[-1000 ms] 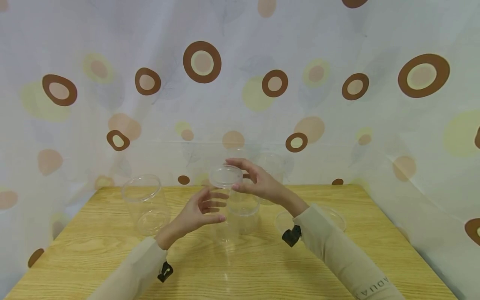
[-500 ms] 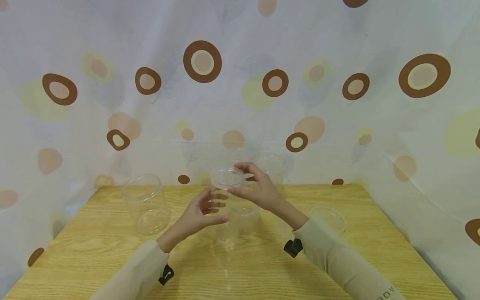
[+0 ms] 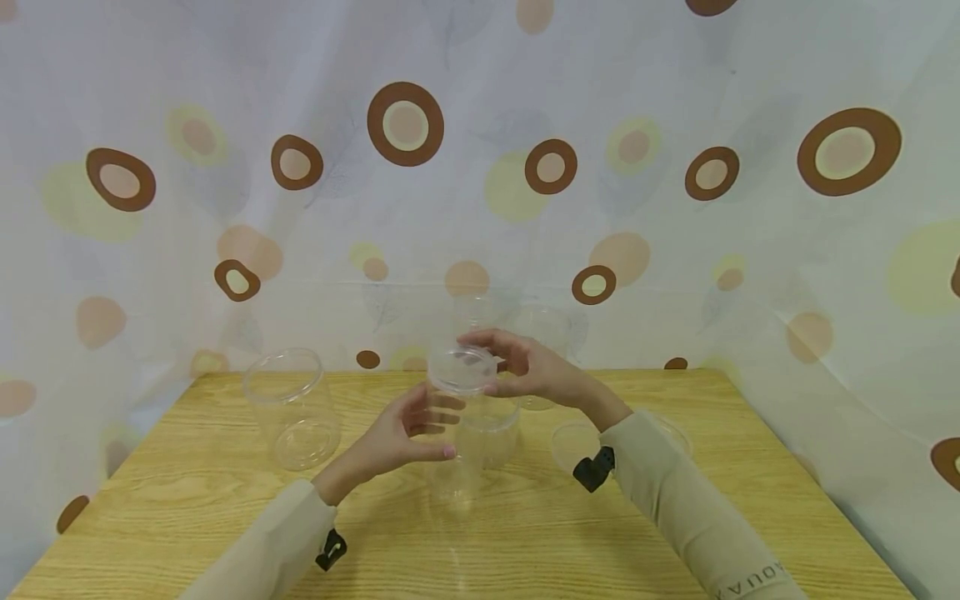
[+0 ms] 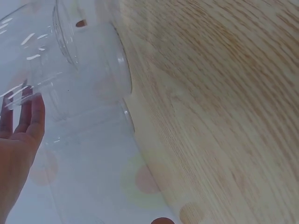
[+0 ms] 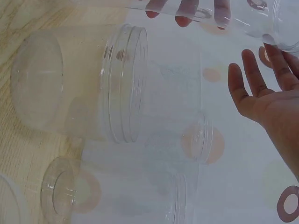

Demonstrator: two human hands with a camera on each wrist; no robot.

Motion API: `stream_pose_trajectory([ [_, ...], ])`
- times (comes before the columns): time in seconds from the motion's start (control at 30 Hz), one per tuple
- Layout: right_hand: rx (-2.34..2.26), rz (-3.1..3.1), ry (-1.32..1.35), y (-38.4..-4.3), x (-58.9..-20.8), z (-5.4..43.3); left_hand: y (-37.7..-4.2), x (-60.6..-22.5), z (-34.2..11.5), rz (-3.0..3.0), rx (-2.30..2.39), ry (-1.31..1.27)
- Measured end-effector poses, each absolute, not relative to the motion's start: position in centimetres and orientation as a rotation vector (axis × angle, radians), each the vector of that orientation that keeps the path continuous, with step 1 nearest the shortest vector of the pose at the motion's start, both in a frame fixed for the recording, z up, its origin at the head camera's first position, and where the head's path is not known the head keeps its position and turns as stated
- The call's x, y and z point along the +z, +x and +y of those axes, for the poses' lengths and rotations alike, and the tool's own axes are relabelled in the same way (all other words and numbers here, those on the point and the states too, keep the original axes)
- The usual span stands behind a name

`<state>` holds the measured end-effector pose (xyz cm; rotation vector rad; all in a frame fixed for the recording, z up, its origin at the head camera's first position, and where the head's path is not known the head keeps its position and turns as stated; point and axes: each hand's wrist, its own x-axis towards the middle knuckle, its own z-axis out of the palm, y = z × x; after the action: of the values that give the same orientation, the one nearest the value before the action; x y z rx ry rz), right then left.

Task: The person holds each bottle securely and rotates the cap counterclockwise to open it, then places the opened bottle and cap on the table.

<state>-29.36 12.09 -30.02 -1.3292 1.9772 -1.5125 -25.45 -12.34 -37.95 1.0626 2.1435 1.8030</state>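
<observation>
A tall clear plastic jar (image 3: 455, 467) stands upright in front of me. My left hand (image 3: 396, 432) grips its side, thumb in front and fingers behind; in the left wrist view those fingers (image 4: 35, 116) show through the clear wall. At the jar's top is a clear round lid (image 3: 459, 371). My right hand (image 3: 536, 371) holds the lid by its edge, thumb at the near side and forefinger at the far side. From the right wrist, the same hand (image 5: 273, 100) shows its lower fingers spread apart, with the index at the rim.
An open wide jar (image 3: 288, 408) stands at the left of the wooden table (image 3: 172, 500). Behind the held jar are a wide, ridged-rim jar (image 5: 84, 84) and more clear jars (image 3: 542, 333). Flat clear lids (image 3: 573, 446) lie at the right, partly under my right forearm. A patterned cloth hangs behind.
The jar top with its lid has come slightly lower and to the right. My right hand has shifted round the lid's edge, down and then right. My left hand keeps its grip.
</observation>
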Motion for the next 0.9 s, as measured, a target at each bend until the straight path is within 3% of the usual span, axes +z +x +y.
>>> stream_pose_trajectory([
  [0.23, -1.553, 2.260, -1.350, -28.1, -30.1, 11.3, -25.4, -38.1, -12.5, 2.154, 1.855, 1.038],
  [0.6, -1.742, 2.554, -1.089, -25.8, -30.9, 9.5, -25.4, -38.3, -12.2, 2.188, 1.931, 1.032],
  [0.9, -1.685, 2.367, -1.229, -26.9, -30.7, 10.3, -25.4, -38.2, -12.1, 2.151, 1.920, 1.066],
])
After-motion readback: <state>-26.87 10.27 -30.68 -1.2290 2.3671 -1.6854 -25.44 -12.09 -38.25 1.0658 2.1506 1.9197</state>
